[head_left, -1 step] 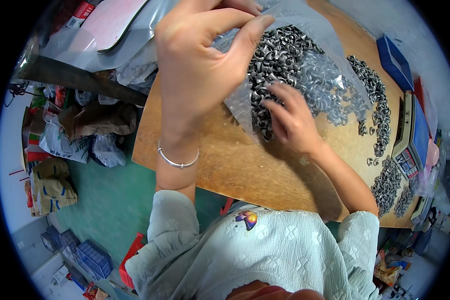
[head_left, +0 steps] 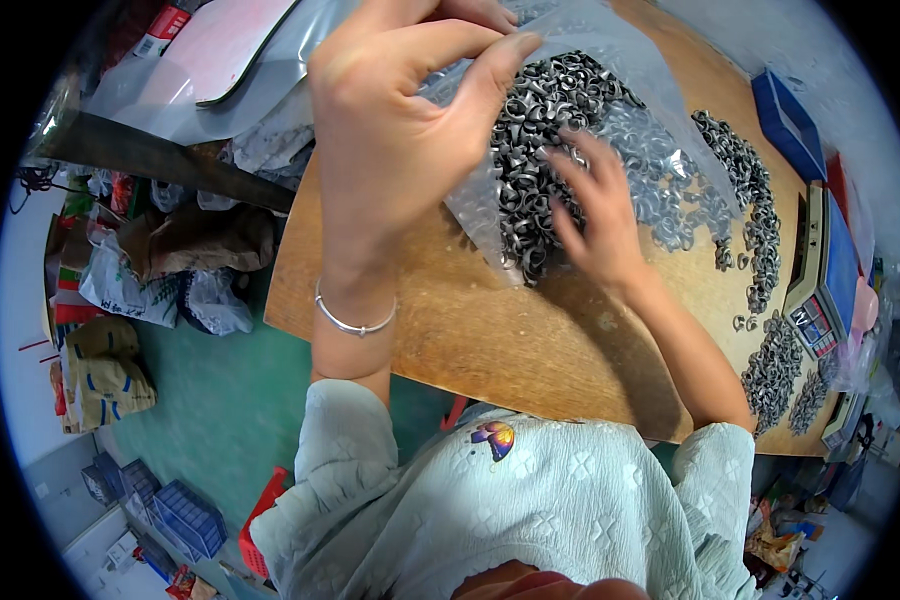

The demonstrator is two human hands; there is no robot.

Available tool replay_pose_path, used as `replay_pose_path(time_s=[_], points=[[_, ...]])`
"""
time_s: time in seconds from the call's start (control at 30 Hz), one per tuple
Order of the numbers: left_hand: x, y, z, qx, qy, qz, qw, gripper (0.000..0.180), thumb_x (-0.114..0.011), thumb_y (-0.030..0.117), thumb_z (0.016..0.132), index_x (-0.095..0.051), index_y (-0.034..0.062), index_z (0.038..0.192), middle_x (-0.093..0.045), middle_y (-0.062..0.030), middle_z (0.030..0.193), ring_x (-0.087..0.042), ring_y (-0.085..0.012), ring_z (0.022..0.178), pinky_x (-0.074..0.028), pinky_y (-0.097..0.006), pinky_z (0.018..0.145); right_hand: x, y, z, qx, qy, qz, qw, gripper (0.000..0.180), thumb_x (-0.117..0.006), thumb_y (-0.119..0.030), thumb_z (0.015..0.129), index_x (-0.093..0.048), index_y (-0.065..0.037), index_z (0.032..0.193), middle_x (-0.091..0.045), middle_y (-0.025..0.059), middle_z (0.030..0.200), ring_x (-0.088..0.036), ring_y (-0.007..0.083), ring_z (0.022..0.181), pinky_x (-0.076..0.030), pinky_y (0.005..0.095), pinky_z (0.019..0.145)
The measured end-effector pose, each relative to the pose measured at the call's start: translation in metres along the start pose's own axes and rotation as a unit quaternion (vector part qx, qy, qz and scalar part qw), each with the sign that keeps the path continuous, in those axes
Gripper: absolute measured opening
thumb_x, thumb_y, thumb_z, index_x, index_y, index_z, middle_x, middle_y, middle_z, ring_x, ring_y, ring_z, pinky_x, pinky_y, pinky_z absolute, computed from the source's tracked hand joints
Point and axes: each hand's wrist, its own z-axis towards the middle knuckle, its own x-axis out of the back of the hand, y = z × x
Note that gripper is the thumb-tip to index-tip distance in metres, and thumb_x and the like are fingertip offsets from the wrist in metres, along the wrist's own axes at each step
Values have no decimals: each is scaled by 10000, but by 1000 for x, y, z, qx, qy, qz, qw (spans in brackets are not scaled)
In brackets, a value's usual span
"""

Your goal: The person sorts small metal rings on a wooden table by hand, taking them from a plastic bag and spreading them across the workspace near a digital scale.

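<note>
Two hands are working over one clear plastic bag (head_left: 650,62) on the wooden table (head_left: 530,350). Your left hand (head_left: 402,130) is pinching the bag's edge, thumb against forefinger, and one silver bracelet (head_left: 358,328) is circling that wrist. Your right hand (head_left: 605,225) is hovering at or just over the dark metal rings (head_left: 540,115), fingers parted and blurred, grasping nothing that is showing; contact is staying unclear to me.

Judging by how things are lying, the handling is looking unfinished: one big heap is already sitting at the bag, partly uncovered and partly showing through the film, while your right hand is being occupied at its near side. Outside the bag, three groups are remaining: one long strip (head_left: 750,185) on the right, and a larger heap (head_left: 773,372) beside a smaller heap (head_left: 808,402) near the table's edge. A few strays are lying between. Individual rings are proving too many to count. One blue tray (head_left: 790,125) and one keypad device (head_left: 813,325) are standing beyond.
</note>
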Motion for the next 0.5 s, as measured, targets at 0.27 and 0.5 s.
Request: replay_pose_path(time_s=[0.27,0.5], points=[[-2,-4,-5,-27,-60,27,997,30,-638,-75,769,-644,-80,740,-627,-118,808,-626,-213,827,-497,-284,746,-21,-3,-3,-29,-77,-73,994,600,-626,-433,804,-490,-82,1271,-218,273,1431,-234,509,1283,-240,588,1040],[-2,-1,-7,-5,-51,38,998,37,-636,-83,759,-636,-82,722,-625,-112,800,-623,-198,821,-485,-270,725,-14,-16,-18,-13,-103,-60,993,509,-657,-325,788,-526,-78,1213,-322,188,1392,-233,431,1315,-220,551,1066]])
